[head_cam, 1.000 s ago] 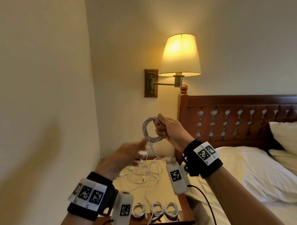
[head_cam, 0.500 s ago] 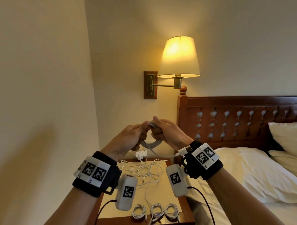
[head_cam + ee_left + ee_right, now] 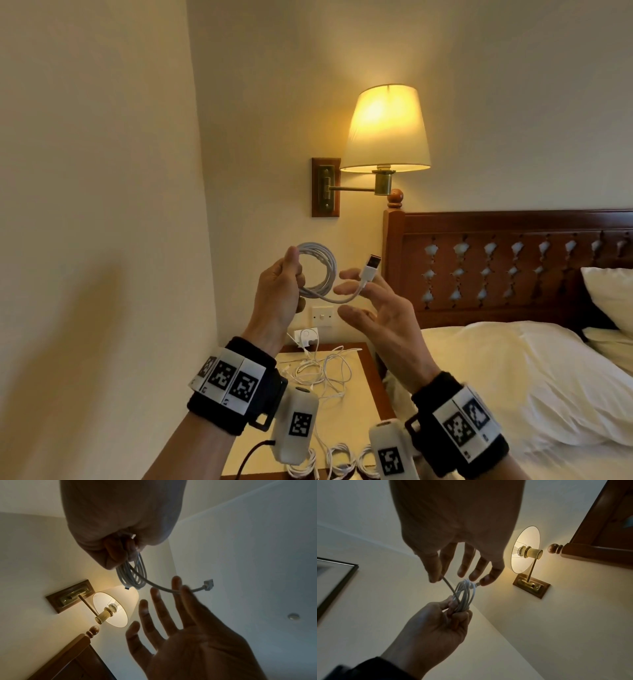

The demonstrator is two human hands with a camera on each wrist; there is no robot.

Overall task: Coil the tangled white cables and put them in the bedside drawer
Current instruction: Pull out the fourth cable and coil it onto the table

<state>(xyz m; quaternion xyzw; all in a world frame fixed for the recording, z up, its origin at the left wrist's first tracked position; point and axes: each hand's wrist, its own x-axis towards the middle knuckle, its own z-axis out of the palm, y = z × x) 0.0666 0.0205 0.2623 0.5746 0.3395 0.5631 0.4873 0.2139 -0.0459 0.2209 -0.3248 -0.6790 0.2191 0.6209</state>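
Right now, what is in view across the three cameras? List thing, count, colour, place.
coiled cable: one, white, held up in the left hand, its USB plug end at the right fingers
loose cables: a tangle, white, on the bedside table
coiled bundles: at least three, white, table's front edge
charger: one, white, at the table's back
wall lamp: one, lit, cream shade, above the table
headboard: brown wood
pillows: white, on the bed
picture frame: dark, on the wall
left hand: grips the coil
right hand: pinches the cable's tail
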